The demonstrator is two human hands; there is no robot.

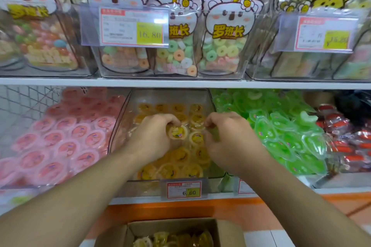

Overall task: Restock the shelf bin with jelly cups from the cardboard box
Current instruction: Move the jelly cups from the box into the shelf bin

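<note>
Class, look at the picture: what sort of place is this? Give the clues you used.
Most likely a sweet shop or supermarket aisle: printed price tags clipped to white shelves, clear plastic bins of yellow jelly cups, and an open brown cardboard box of stock below.

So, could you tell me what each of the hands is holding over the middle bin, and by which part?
The left hand pinches a yellow jelly cup at its rim. The right hand is curled round something, too hidden to identify.
</note>
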